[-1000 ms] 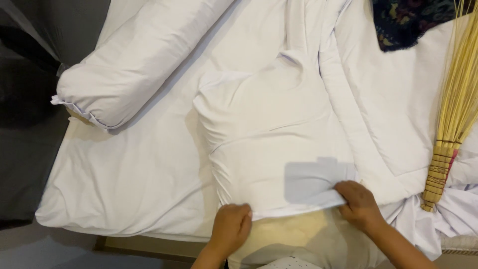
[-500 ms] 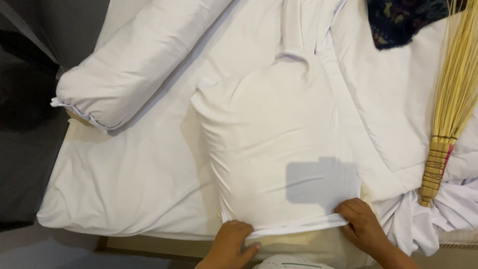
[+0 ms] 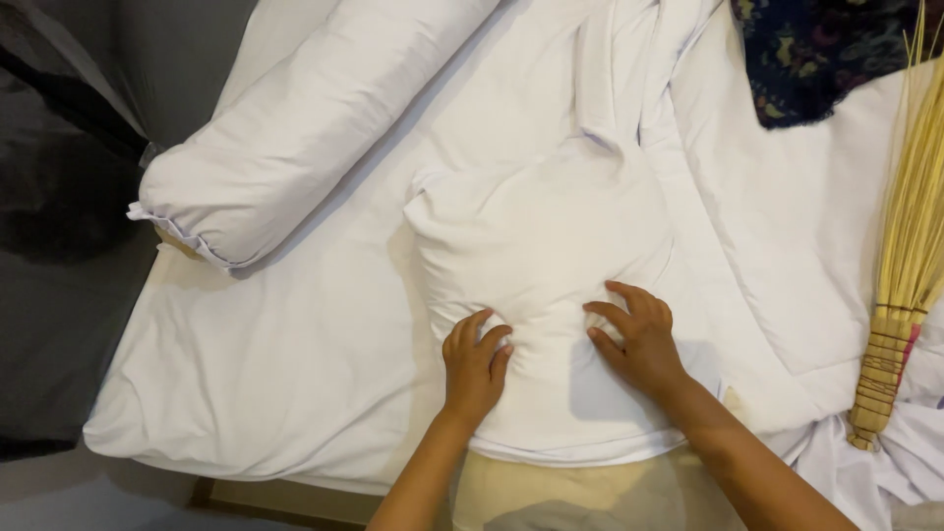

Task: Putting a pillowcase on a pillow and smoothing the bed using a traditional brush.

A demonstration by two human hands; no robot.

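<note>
A white pillow [image 3: 536, 226] in a white case lies on the bed, its open end toward me. My left hand [image 3: 474, 366] presses down on the pillow's lower left part, fingers curled into the fabric. My right hand [image 3: 636, 336] presses on its lower middle, fingers spread and bent, pinching the cloth. A beige inner cushion [image 3: 580, 492] shows below the case's open edge, near my body.
A long white bolster [image 3: 295, 128] lies at the upper left. The white bedsheet [image 3: 285, 374] covers the mattress; a rumpled white duvet [image 3: 787, 246] lies at the right. A straw broom [image 3: 910, 256] rests at the right edge. Dark patterned cloth [image 3: 826, 54] sits top right. Dark floor [image 3: 49, 246] lies left.
Both hands left the case's open lower edge and moved up onto the pillow's body, where they now press and bunch the fabric. The pillow looks fuller inside the case.
</note>
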